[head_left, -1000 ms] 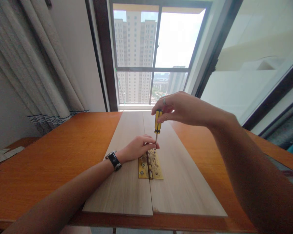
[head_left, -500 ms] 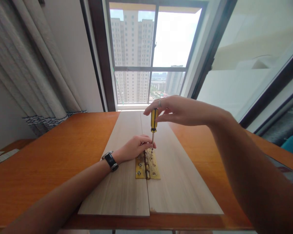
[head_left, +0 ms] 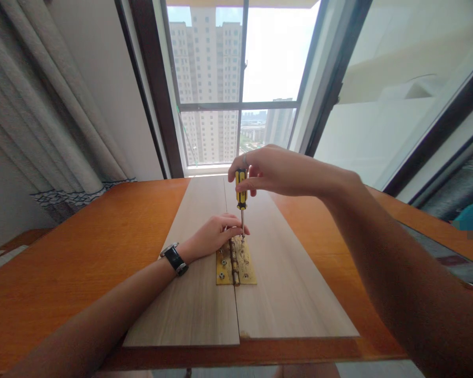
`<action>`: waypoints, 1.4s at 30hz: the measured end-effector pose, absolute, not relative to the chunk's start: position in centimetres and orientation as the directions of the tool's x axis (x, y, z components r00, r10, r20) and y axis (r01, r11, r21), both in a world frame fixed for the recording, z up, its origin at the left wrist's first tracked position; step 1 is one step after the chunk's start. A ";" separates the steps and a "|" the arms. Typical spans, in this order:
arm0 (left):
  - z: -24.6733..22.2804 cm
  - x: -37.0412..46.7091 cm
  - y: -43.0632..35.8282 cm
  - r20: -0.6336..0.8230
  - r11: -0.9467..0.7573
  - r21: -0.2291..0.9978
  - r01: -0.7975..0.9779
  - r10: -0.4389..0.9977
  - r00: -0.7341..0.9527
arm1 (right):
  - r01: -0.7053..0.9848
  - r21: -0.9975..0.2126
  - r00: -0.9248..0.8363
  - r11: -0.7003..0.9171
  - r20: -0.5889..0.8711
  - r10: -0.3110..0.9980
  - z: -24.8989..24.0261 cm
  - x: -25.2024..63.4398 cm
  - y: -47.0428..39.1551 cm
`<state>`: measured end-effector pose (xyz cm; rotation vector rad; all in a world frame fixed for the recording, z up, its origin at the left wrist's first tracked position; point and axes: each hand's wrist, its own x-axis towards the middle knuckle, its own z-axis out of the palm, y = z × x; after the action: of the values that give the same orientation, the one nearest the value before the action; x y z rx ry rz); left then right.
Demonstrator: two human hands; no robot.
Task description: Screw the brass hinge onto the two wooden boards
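My right hand [head_left: 266,167] grips the yellow and black handle of a screwdriver [head_left: 241,195], which stands nearly upright. Its tip meets a screw [head_left: 243,240] at the far end of the right leaf of a brass-coloured hinge [head_left: 244,268]. Closed round the lower shaft are the thumb and fingers of my left hand [head_left: 216,235], which rests over the hinge's far end. The hinge spans the seam between a left wooden board [head_left: 181,310] and a right wooden board [head_left: 289,294]. Several screws sit in the left leaf; open holes show in the right leaf.
Both boards lie side by side on an orange-brown wooden table [head_left: 142,220]. A window [head_left: 236,106] rises behind the table. At the left hangs a grey curtain [head_left: 59,105]; papers [head_left: 3,260] lie at the far left edge.
The fingers of my right hand have closed further round the handle, turning their grip on it. The whole view has shifted slightly; my left hand stays at the shaft and hinge.
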<state>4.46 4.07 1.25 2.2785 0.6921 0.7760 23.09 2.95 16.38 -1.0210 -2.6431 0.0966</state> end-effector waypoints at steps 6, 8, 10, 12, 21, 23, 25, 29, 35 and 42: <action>1.3 4.5 4.0 0.326 -0.672 0.671 0.312 0.646 0.691 | 0.653 -0.156 -0.699 0.741 0.254 0.669 16.4 23.0 3.0; 1.2 4.5 4.0 0.315 -0.672 0.661 0.333 0.652 0.690 | 0.661 -0.143 -0.692 0.736 0.262 0.673 16.4 23.1 3.0; 1.1 4.6 4.1 0.303 -0.659 0.664 0.354 0.669 0.678 | 0.666 -0.135 -0.687 0.734 0.271 0.674 16.4 23.2 3.1; 1.1 4.6 4.1 0.292 -0.643 0.671 0.368 0.686 0.666 | 0.667 -0.131 -0.686 0.734 0.277 0.673 16.3 23.2 3.1; 1.2 5.2 4.0 0.279 -0.630 0.681 0.373 0.694 0.664 | 0.691 -0.075 -0.672 0.719 0.298 0.678 16.3 22.9 3.1; 1.2 5.2 4.0 0.275 -0.627 0.685 0.371 0.694 0.666 | 0.702 -0.045 -0.668 0.711 0.305 0.679 16.2 22.9 3.1; 1.2 5.3 3.9 0.269 -0.621 0.693 0.366 0.694 0.667 | 0.700 -0.036 -0.668 0.713 0.320 0.672 16.2 22.8 2.9; 1.2 5.2 3.9 0.265 -0.615 0.707 0.350 0.689 0.675 | 0.636 -0.102 -0.700 0.765 0.341 0.628 16.5 23.0 2.4; 1.1 5.1 3.9 0.266 -0.612 0.708 0.352 0.693 0.670 | 0.622 -0.145 -0.712 0.770 0.303 0.633 16.8 23.6 2.4; 1.0 5.1 3.9 0.301 -0.634 0.708 0.311 0.670 0.679 | 0.738 -0.039 -0.630 0.674 0.318 0.708 16.7 24.5 3.3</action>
<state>5.12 3.92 1.01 2.2590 0.7509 0.7388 24.46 3.30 16.70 -1.1485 -2.5823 -0.1357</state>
